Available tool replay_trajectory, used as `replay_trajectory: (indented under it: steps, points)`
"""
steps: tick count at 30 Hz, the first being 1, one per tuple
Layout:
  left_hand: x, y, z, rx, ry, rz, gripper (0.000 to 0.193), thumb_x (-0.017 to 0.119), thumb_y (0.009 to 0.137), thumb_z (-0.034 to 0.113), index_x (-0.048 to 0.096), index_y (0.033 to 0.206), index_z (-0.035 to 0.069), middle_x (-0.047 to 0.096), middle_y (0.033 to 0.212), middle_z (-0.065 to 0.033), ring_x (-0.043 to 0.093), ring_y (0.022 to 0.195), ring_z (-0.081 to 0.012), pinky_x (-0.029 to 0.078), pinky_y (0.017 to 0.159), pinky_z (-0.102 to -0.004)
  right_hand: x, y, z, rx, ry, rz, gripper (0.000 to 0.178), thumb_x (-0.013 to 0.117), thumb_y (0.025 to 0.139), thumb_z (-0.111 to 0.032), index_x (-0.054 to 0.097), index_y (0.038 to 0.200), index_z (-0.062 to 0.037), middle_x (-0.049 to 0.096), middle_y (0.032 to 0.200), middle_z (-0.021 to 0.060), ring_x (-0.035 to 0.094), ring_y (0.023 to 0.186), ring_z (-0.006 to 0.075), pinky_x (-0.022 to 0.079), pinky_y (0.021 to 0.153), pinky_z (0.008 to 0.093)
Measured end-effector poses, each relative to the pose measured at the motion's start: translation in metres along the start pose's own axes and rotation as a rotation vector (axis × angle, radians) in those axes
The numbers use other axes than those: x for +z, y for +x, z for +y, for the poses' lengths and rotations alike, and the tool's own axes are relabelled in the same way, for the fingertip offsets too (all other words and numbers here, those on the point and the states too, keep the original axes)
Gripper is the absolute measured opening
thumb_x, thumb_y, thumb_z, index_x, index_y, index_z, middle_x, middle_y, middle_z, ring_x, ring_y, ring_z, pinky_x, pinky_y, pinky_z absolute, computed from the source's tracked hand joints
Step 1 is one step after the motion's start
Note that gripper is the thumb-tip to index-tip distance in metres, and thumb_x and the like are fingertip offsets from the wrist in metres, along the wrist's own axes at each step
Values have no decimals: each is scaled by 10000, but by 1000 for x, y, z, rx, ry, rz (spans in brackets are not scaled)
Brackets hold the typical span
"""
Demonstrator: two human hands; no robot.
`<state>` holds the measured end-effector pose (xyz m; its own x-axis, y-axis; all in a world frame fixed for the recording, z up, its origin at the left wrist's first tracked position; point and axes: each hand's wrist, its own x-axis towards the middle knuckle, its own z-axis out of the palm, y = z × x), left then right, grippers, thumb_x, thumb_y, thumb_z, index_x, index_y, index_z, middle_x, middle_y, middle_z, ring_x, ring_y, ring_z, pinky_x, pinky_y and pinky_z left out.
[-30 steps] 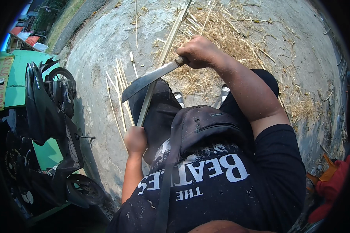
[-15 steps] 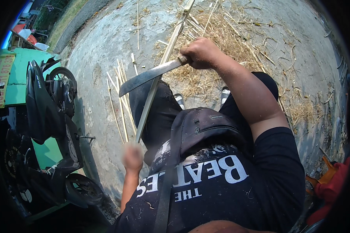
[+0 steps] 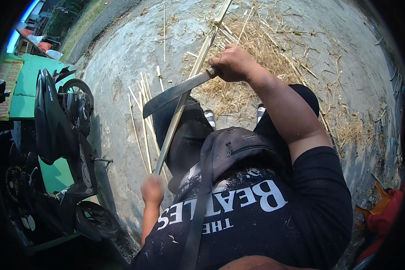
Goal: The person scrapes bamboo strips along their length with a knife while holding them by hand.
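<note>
A long pale bamboo strip (image 3: 171, 130) runs slantwise from the far ground over my left thigh. My left hand (image 3: 152, 190), blurred, is closed round its near end beside my left hip. My right hand (image 3: 234, 63) grips the wooden handle of a machete (image 3: 168, 96) above the gap between my knees. The broad blade points left and lies across the strip, seemingly touching it. A darker node shows on the strip's far part, beyond the blade.
Several thin bamboo strips (image 3: 145, 128) lie on the concrete left of my leg. A heap of curly shavings (image 3: 252, 49) spreads ahead of my feet. Parked motorbikes (image 3: 54, 121) stand on the left. Something red (image 3: 384, 216) is at the right edge.
My left hand has drawn back a little toward me, and the bamboo strip's near end with it. The machete stays laid across the strip; the whole view has shifted slightly.
</note>
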<state>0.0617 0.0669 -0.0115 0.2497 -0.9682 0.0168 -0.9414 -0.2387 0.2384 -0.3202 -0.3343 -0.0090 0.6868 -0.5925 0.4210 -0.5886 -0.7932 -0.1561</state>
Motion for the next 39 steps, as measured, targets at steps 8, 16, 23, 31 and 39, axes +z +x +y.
replay_trajectory:
  steps: [8, 16, 23, 31, 39]
  points:
    - [4, 19, -4, 19, -26, 22, 495, 494, 1044, 513, 537, 893, 44, 582, 672, -236, 603, 686, -506, 449, 587, -549, -12, -2, 34, 730, 205, -100, 176, 659, 898, -188, 711, 1066, -177, 740, 935, 92, 730, 862, 284, 578, 808, 448]
    - [24, 15, -16, 52, -89, 59, 453, 525, 1044, 463, 521, 900, 34, 581, 677, -246, 595, 677, -514, 448, 577, -544, -1, -10, 41, 289, -151, 56, 82, 665, 913, -229, 666, 899, -148, 707, 735, 40, 725, 692, 249, 568, 734, 415]
    - [15, 25, -9, 68, -58, 4, 437, 514, 1049, 457, 536, 938, 35, 598, 693, -246, 599, 683, -521, 449, 581, -555, -3, -12, 46, 748, 306, -41, 205, 652, 906, -242, 703, 1079, -145, 743, 946, 131, 728, 898, 321, 575, 798, 453]
    - [17, 19, -7, 99, -15, 97, 434, 519, 1043, 470, 543, 961, 45, 614, 705, -226, 615, 687, -509, 468, 577, -551, -3, -5, 6, -48, -54, -56, 80, 655, 881, -204, 650, 825, -147, 718, 759, 52, 730, 724, 278, 573, 713, 430]
    - [13, 24, -3, 69, -41, 40, 415, 535, 1041, 450, 555, 980, 40, 617, 702, -237, 622, 700, -511, 475, 590, -559, -4, -18, 54, 774, 69, 16, 78, 663, 948, -220, 656, 1004, -167, 736, 884, 62, 736, 796, 221, 599, 736, 397]
